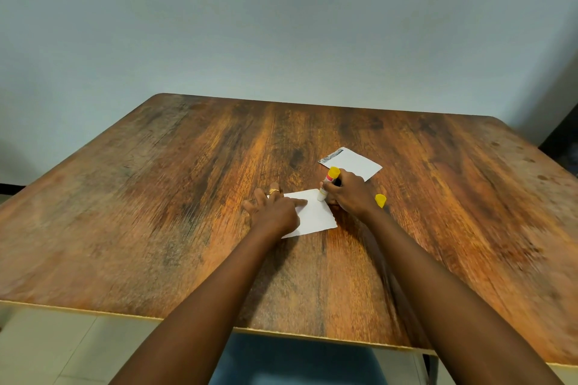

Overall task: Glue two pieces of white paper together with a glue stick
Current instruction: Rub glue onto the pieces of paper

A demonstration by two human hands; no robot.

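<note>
Wood table (187, 197), pale wall behind | glue stick (327, 186) tip on near paper (316, 216) far-rt corner, rt hand (347, 194) wrapped round it | lt hand (275, 209) fingers spread flat, pinning sheet | tip: keep pinned, light even strokes to edges | count: 2 papers (2nd paper (356, 164) just beyond), 1 stick, 1 yellow cap (380, 200) off, by rt wrist

A plain indoor room, perhaps a home or small office; which one cannot be told. A rustic brown wood-grain table (219, 212) fills the middle of the frame, a bare pale blue-grey painted wall (281, 25) stands behind it, and light floor tiles (56, 350) show at lower left.
</note>
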